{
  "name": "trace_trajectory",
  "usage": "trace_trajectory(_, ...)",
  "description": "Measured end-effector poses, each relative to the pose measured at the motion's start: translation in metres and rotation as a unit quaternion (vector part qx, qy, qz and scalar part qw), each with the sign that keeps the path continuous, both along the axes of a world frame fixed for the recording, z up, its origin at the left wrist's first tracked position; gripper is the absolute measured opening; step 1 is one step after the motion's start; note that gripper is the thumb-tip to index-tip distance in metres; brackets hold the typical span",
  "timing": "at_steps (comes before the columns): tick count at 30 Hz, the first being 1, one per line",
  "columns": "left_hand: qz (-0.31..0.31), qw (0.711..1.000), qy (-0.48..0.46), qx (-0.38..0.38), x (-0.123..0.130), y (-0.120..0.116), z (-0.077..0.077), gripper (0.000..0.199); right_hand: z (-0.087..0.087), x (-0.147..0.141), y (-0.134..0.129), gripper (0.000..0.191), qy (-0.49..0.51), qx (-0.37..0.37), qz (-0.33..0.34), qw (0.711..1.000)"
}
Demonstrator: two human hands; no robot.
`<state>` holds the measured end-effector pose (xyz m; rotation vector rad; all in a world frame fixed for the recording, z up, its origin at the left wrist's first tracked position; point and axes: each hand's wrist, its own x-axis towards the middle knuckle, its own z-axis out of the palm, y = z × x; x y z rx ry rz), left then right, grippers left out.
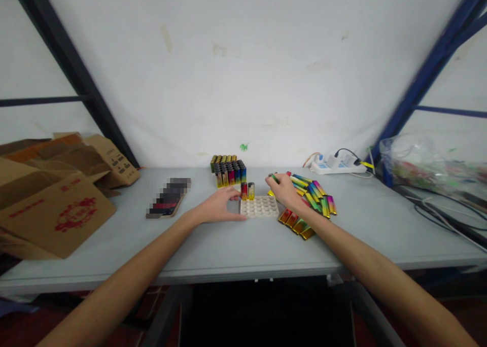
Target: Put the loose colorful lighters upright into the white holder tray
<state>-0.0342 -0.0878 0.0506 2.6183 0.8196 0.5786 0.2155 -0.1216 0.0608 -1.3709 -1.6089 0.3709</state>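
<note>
A small white tray (259, 206) with rows of round holes lies on the table. My left hand (222, 205) is around its left end, thumb at the front corner and fingers curled behind. Two lighters, a red one (244, 191) and a yellow one (251, 191), stand upright in the back-left holes. My right hand (283, 188) is above the tray's right end, its fingers pinched on a green lighter (274, 178). Under and beside my right forearm lies a loose pile of shiny multicoloured lighters (312, 197), partly hidden by the arm.
Behind the tray, blocks of upright lighters (231, 174) stand close together. A pixelated dark flat object (169, 197) lies left on the grey table (236, 248). Cardboard boxes (57, 205) fill the far left. A power strip (337, 164) and plastic bags (418, 157) are at right.
</note>
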Motion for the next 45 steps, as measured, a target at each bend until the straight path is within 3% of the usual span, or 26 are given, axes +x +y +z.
trace_trajectory(5,-0.002,1.000,-0.001,0.002,0.000,0.000,0.000,0.066,0.003,-0.002,-0.001,0.034,-0.010,-0.020,0.011,1.000)
trace_trajectory(11,0.002,1.000,0.009,0.007,0.000,0.000,0.000,0.066,-0.001,0.005,0.002,0.035,-0.002,-0.003,0.084,0.996)
trace_trajectory(15,0.007,1.000,0.018,0.007,-0.001,0.001,-0.002,0.067,-0.002,0.014,0.004,0.034,-0.076,0.024,0.143,0.986)
trace_trajectory(18,0.011,1.000,0.021,0.008,-0.001,0.001,-0.002,0.068,0.000,0.019,0.006,0.042,-0.149,0.068,0.133,0.978)
trace_trajectory(21,0.013,1.000,0.021,0.008,0.000,0.000,-0.001,0.068,0.002,0.020,0.005,0.047,-0.167,0.043,0.120,0.978)
trace_trajectory(28,0.014,1.000,0.021,0.015,0.000,-0.002,0.001,0.065,0.002,0.022,0.003,0.043,-0.162,-0.004,0.159,0.974)
trace_trajectory(35,0.010,1.000,0.019,0.010,0.001,-0.001,0.000,0.066,0.004,0.018,0.004,0.048,-0.264,0.016,0.185,0.946)
trace_trajectory(39,0.017,0.999,0.029,0.011,0.000,0.000,0.000,0.067,0.010,0.031,0.003,0.036,-0.279,-0.016,0.216,0.935)
trace_trajectory(42,0.015,0.999,0.038,0.012,0.000,0.000,0.000,0.068,0.015,0.050,0.005,0.027,-0.288,-0.039,0.178,0.940)
trace_trajectory(45,0.014,0.999,0.041,0.009,0.000,0.000,0.001,0.069,0.017,0.063,0.007,0.020,-0.343,-0.084,0.137,0.925)
